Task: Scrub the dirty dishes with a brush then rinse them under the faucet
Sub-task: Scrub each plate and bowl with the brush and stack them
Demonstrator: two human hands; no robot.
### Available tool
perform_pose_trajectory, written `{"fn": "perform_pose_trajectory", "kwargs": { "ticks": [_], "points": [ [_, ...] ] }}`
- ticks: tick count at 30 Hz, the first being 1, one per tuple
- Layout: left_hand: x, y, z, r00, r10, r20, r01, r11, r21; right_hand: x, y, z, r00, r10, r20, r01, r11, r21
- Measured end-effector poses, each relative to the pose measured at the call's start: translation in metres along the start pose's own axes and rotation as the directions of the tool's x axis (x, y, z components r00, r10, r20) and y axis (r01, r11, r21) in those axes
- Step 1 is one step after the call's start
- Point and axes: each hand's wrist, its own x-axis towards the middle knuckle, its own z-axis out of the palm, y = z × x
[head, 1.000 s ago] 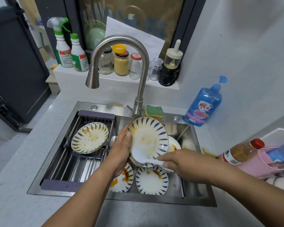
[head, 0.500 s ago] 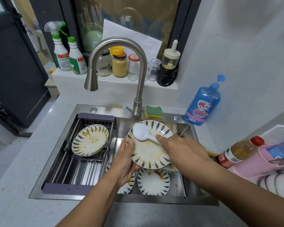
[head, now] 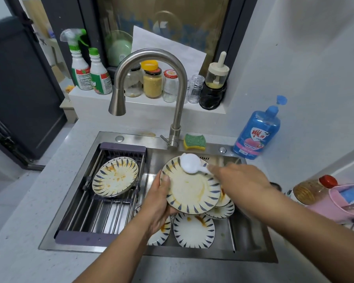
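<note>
Over the sink [head: 251, 240], my left hand [head: 158, 203] grips the left rim of a cream plate with blue dashes [head: 192, 189], thumb on its face. The plate carries orange sauce smears. My right hand [head: 240, 180] holds the handle of a white brush [head: 189, 165], whose round head presses on the plate's far rim. Several more dirty plates [head: 193, 231] lie in the basin beneath. Another stained plate [head: 114, 176] leans in the drying rack [head: 102, 217] on the left. No water comes out of the steel faucet [head: 149, 82].
A green and yellow sponge [head: 194, 141] lies behind the basin. A blue soap bottle [head: 255, 131] stands at the right. Jars and spray bottles line the ledge [head: 147, 105] behind the faucet. A sauce bottle [head: 313, 188] and a pink container [head: 343, 203] crowd the right counter.
The brush went from the plate's lower left up to its far rim. The plate has tilted flatter and sits a little lower and further right in my left hand.
</note>
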Motion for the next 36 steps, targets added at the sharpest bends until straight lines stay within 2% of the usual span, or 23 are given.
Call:
{"fn": "perform_pose_trajectory", "kwargs": {
  "ticks": [2,4,7,9,13,16,18,20,21,23,24,26,27,29,30,31,32,33,34,36],
  "points": [
    [0.005,0.008,-0.008,1.000,-0.009,-0.023,0.009,1.000,-0.018,0.000,0.017,0.002,0.998,-0.002,-0.063,0.006,0.998,0.064],
    [0.011,0.015,-0.017,1.000,-0.016,-0.019,0.016,1.000,-0.005,-0.002,0.030,0.005,0.993,0.015,-0.118,0.019,0.958,0.286],
    [0.010,0.024,-0.023,1.000,-0.023,0.004,0.023,0.998,0.065,0.006,0.033,0.003,0.968,0.110,-0.225,0.035,0.831,0.555],
    [0.009,0.026,-0.024,0.999,-0.037,0.036,0.035,0.997,0.071,0.015,0.030,0.007,0.956,0.192,-0.221,0.030,0.688,0.725],
    [0.004,0.034,-0.020,0.993,-0.085,0.079,0.086,0.996,-0.011,0.023,0.019,0.019,0.972,0.224,-0.072,-0.027,0.411,0.911],
    [-0.001,0.042,-0.020,0.987,-0.104,0.121,0.107,0.994,-0.021,0.029,0.013,0.031,0.984,0.144,0.108,-0.126,0.123,0.984],
    [-0.005,0.048,-0.019,0.988,-0.097,0.122,0.087,0.993,0.083,0.033,0.010,0.035,0.976,0.109,0.190,-0.189,-0.023,0.982],
    [-0.009,0.052,-0.019,0.993,-0.003,0.121,-0.034,0.953,0.300,0.037,0.009,0.034,0.959,0.097,0.265,-0.253,-0.116,0.960],
    [-0.010,0.053,-0.021,0.988,0.070,0.140,-0.126,0.885,0.448,0.040,0.009,0.034,0.948,0.093,0.304,-0.288,-0.159,0.945],
    [-0.014,0.058,-0.026,0.952,0.188,0.241,-0.303,0.674,0.673,0.044,0.008,0.033,0.924,0.083,0.373,-0.345,-0.239,0.908],
    [-0.016,0.061,-0.027,0.934,0.174,0.313,-0.353,0.591,0.725,0.046,0.009,0.032,0.912,0.079,0.402,-0.369,-0.269,0.890],
    [-0.020,0.063,-0.022,0.896,0.061,0.440,-0.415,0.466,0.781,0.050,0.010,0.031,0.887,0.059,0.458,-0.417,-0.326,0.849],
    [-0.023,0.060,-0.015,0.868,0.034,0.495,-0.475,0.343,0.810,0.052,0.010,0.030,0.875,0.045,0.483,-0.438,-0.352,0.827],
    [-0.020,0.048,-0.004,0.782,0.118,0.612,-0.619,0.035,0.784,0.053,0.007,0.025,0.856,0.023,0.517,-0.476,-0.354,0.805],
    [-0.018,0.041,0.000,0.728,0.203,0.655,-0.660,-0.054,0.749,0.052,0.004,0.021,0.855,0.017,0.519,-0.485,-0.331,0.810],
    [-0.015,0.036,0.002,0.690,0.289,0.663,-0.678,-0.063,0.733,0.052,0.001,0.018,0.859,0.008,0.511,-0.486,-0.299,0.821],
    [-0.013,0.031,0.003,0.687,0.357,0.633,-0.672,-0.018,0.740,0.050,0.000,0.014,0.870,0.005,0.492,-0.474,-0.260,0.841],
    [-0.011,0.028,0.002,0.728,0.395,0.561,-0.640,0.097,0.762,0.047,-0.001,0.010,0.887,0.016,0.461,-0.448,-0.202,0.871],
    [-0.009,0.027,-0.001,0.798,0.390,0.460,-0.574,0.259,0.777,0.043,0.000,0.006,0.910,0.039,0.413,-0.406,-0.117,0.906],
    [0.000,0.027,-0.008,0.919,0.299,0.256,-0.386,0.554,0.738,0.033,0.006,0.000,0.962,0.090,0.257,-0.266,0.105,0.958]
  ]
}}
